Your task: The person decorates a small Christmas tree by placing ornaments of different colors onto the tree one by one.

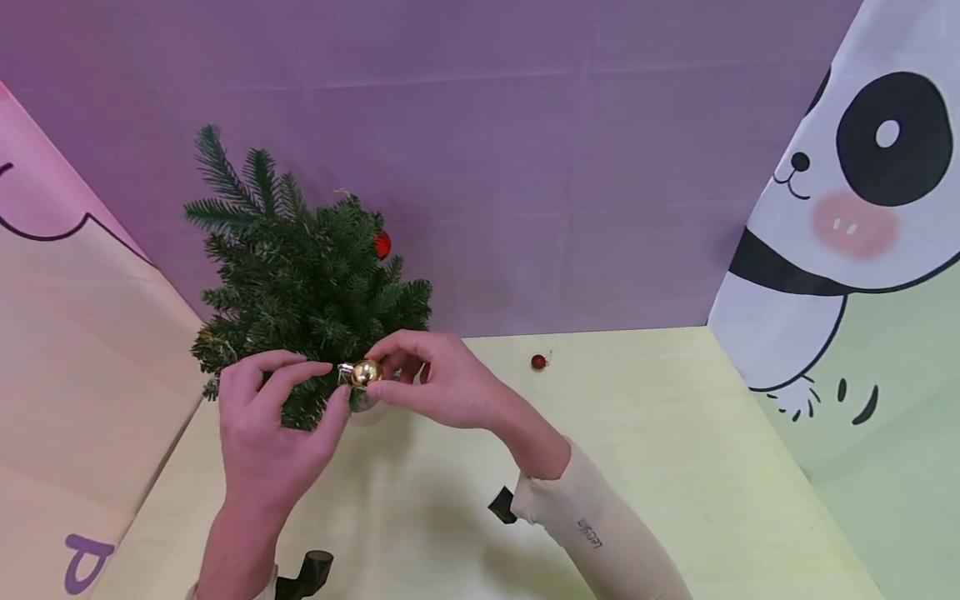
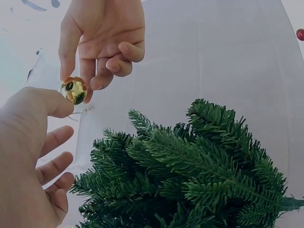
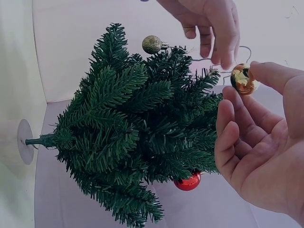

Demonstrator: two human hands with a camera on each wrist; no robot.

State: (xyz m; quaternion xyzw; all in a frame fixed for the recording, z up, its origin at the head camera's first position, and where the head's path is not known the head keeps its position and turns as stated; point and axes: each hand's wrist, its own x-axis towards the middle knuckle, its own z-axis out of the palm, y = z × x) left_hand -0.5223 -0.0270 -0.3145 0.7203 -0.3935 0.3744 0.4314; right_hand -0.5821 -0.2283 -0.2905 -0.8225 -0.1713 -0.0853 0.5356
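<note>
A shiny gold bauble (image 1: 367, 373) with a silver cap is pinched between the thumb and fingers of my right hand (image 1: 450, 383). My left hand (image 1: 270, 417) is at the cap side, its thumb and index finger spread on either side of the cap and its thin loop. Whether those fingertips touch the loop is hard to see. Both hands are in front of a small green Christmas tree (image 1: 300, 275). On the tree hang a red bauble (image 3: 188, 181) and a glittery gold bauble (image 3: 152, 44). The right wrist view also shows the held gold bauble (image 3: 244, 79).
A small dark red bauble (image 1: 538, 362) with a thread lies on the pale table (image 1: 637, 467), right of the tree. A purple backdrop (image 1: 525, 167) stands behind, with a panda-printed panel (image 1: 862, 208) at the right and a pink and cream panel (image 1: 67, 333) at the left.
</note>
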